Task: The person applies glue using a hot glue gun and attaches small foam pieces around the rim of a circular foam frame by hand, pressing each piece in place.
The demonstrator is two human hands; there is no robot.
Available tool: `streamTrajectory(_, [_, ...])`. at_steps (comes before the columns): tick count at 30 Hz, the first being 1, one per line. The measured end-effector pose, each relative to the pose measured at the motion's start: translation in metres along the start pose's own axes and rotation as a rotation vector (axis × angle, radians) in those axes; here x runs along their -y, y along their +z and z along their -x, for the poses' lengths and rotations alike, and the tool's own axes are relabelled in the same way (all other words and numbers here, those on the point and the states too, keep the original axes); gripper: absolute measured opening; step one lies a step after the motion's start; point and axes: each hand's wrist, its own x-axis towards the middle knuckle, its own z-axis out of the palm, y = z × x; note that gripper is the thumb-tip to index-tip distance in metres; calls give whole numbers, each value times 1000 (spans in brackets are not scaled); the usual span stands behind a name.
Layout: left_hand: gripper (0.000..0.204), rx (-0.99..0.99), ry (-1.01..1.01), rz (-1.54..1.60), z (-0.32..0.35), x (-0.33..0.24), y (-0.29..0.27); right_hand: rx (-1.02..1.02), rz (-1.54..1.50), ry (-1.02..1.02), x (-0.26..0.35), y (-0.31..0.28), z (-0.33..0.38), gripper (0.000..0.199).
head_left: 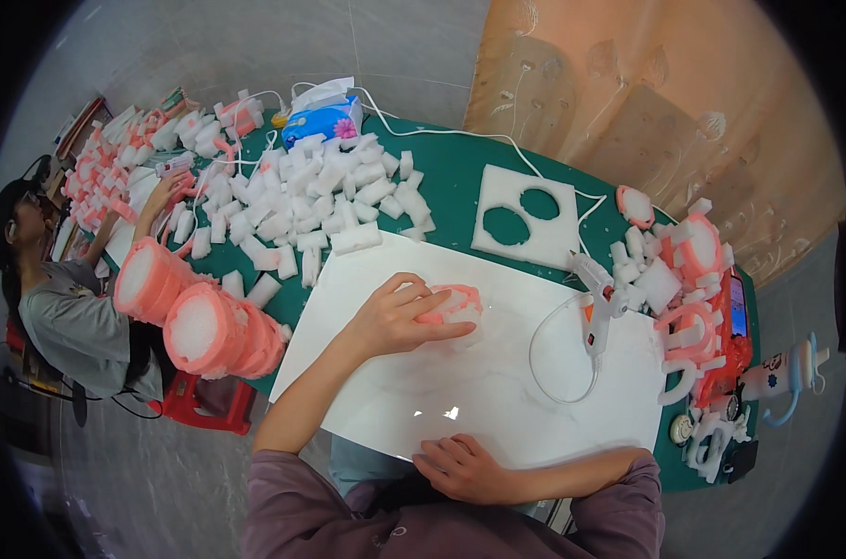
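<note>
My left hand (pixel 397 319) reaches over the white board (pixel 498 382), its fingers around a small round foam piece (pixel 464 306). That piece has a white middle and a pink rim, and it rests on the board, partly hidden by the fingers. My right hand (pixel 465 469) lies at the board's near edge, its fingers curled in with nothing visible in them. To the right on the board, a white hot glue gun (pixel 594 296) stands with its cord looped beside it.
White foam blocks (pixel 320 191) are heaped beyond the board, near a blue tissue pack (pixel 320 116). A foam sheet with two round holes (pixel 525 244) lies behind. Pink-wrapped foam cylinders (pixel 220 328) sit left; pink foam parts (pixel 691 326) crowd the right. Another person (pixel 78 298) works at far left.
</note>
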Motion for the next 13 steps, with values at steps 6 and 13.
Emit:
streamTrajectory(6, [32, 6, -4, -7, 0, 0, -2, -16, -23, 12, 1, 0, 0, 30])
streamTrajectory(13, [32, 10, 0, -6, 0, 0, -1, -2, -11, 16, 1, 0, 1, 29])
